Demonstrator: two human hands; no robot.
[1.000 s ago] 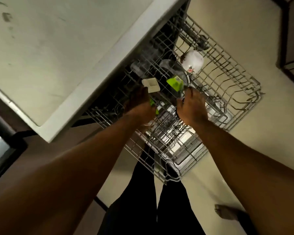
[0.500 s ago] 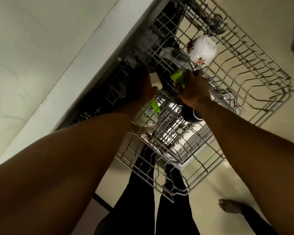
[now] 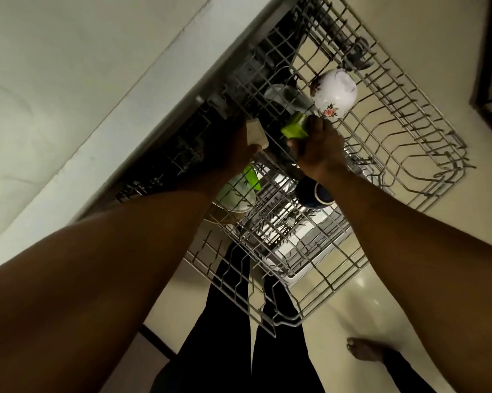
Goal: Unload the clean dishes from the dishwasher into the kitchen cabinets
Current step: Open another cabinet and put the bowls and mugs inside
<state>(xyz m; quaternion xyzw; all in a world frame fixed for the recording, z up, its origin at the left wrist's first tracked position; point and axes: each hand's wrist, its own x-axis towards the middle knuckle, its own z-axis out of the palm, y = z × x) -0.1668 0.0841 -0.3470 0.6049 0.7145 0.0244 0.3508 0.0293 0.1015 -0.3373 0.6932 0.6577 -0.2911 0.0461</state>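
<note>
1. Right hand [image 3: 320, 150] fingers [image 3: 315, 123] clamp green plastic piece [image 3: 294, 127] in grey wire dishwasher rack [image 3: 403, 143]; judged light, rigid, slippery. Grip its sides.
2. Left hand [image 3: 233, 150] at cream plastic block [image 3: 256, 134]; fingers hidden, state undeterminable.

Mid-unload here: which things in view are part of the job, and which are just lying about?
Job: rack, floral cup, clear glass, blue mug, green piece in right hand, cream piece by left hand.
Lying about: countertop, bare foot.
</note>
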